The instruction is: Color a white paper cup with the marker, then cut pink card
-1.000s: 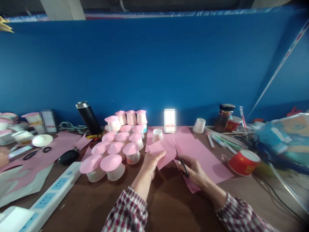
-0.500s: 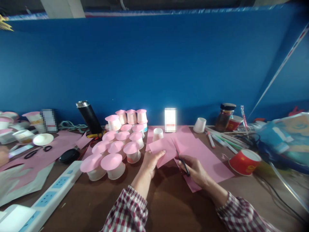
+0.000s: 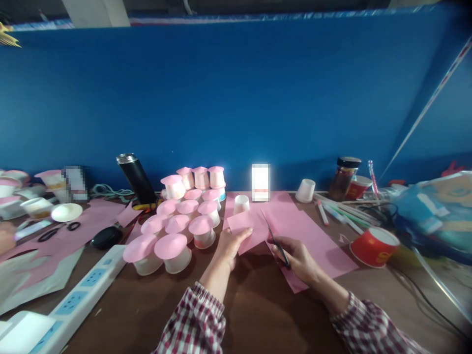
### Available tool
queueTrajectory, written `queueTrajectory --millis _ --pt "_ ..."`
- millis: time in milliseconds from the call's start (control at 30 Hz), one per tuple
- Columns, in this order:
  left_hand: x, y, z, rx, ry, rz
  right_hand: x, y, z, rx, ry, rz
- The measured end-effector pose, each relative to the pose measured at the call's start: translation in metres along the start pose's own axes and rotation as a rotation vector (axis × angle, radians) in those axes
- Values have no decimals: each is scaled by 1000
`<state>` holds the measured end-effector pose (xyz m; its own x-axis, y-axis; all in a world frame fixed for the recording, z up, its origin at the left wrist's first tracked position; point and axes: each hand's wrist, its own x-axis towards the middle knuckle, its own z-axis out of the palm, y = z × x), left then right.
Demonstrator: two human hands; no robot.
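My left hand (image 3: 231, 243) pinches a small piece of pink paper (image 3: 254, 231) between thumb and fingers, raised above the desk. In my right hand (image 3: 295, 255) is a pair of dark scissors (image 3: 280, 250), fingers closed round the handles. The blades point up and away along the right edge of the pink piece; whether they touch it I cannot tell. Beneath and behind lie larger pink sheets (image 3: 313, 241). A white paper cup (image 3: 241, 204) stands upside down just beyond the held piece. Left of my hands are several cups topped with pink paper cones (image 3: 170, 246).
A white power strip (image 3: 81, 295) runs along the left front, near a black mouse (image 3: 106, 238). A black thermos (image 3: 136, 179) leans at the back. On the right are a red paper cup (image 3: 374, 247), pens (image 3: 322, 212), a jar (image 3: 344, 178) and plastic packaging (image 3: 442, 211). Another person's hand (image 3: 6, 237) shows at far left.
Almost nothing differs. The held pink piece and the scissors have shifted very slightly; both hands keep their grips.
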<state>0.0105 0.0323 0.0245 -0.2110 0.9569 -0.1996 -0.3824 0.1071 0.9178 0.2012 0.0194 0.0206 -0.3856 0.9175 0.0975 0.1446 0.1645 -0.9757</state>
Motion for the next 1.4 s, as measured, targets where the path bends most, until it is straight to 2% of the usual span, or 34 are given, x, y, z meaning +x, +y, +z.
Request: queueTrajectory --millis 367,833,1033,1233,1400 --pt "-1 4 -2 32 28 6 0 -3 1 -10 -9 33" --pt "-4 8 -4 83 -97 -8 1 -5 -2 19 -8 3" --pt "-3 4 -5 -16 -137 -43 2 -6 -2 19 -16 -9" --pt "-7 6 -3 2 -194 -85 1 -7 -3 42 -15 -31" --pt "-7 7 -4 17 -186 -67 0 -9 -3 34 -16 -51"
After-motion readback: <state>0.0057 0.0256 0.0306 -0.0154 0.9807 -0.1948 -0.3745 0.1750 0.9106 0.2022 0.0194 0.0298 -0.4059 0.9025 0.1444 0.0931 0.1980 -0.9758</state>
